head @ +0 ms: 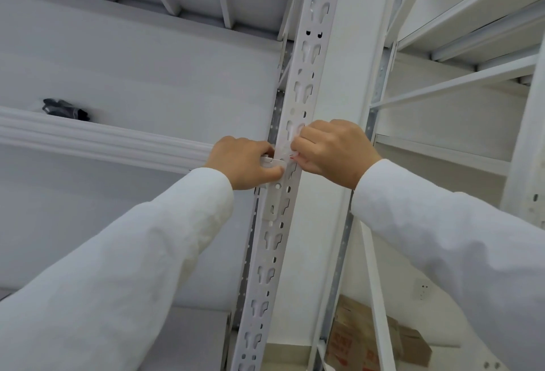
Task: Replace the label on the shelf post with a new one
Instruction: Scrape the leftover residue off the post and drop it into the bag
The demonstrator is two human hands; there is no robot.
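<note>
White metal makes up the shelf post (298, 99), a slotted upright that runs from the bottom of the view to the top, punched with keyhole cutouts and small round holes. Both hands meet on it at mid-height. The left hand (244, 162) comes in from the left, its grip closed on a small white label (272, 162) that lies across the post's left edge; the thumb presses beneath the strip and the fingers curl over its outer end. The right hand (333, 150) comes from the other side, its fingertips pinched together against the post face at the label's right end, where a few thin red marks show. Whether those marks are print or something else cannot be told, and no writing on the label can be read. Both arms wear white sleeves (147, 252).

On the shelf (97, 140) to the left of the post, well apart from the hands, lies a dark bundled object (65, 109), possibly gloves. Low on the right, behind the post, sits a brown cardboard box (380, 341) with red printing too blurred to read.
</note>
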